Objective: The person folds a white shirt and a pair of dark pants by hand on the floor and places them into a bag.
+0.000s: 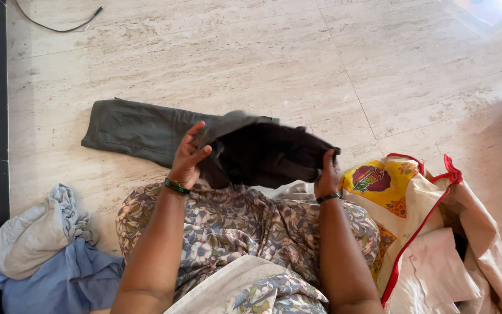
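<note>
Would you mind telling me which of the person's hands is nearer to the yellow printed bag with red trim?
Right. The right hand grips the dark garment just beside the yellow printed bag, almost at its edge. The left hand holds the garment's other end, well away from the bag.

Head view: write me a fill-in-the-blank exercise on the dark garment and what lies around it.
1. Both hands, the left hand and right hand, grip a dark ____ garment.
2. The other end of the garment lies flat on the ____ floor.
3. The heap of blue and grey clothes lies on the person's ____ side.
4. The cloth bag has ____ trim.

Missing words: grey; stone; left; red
</note>
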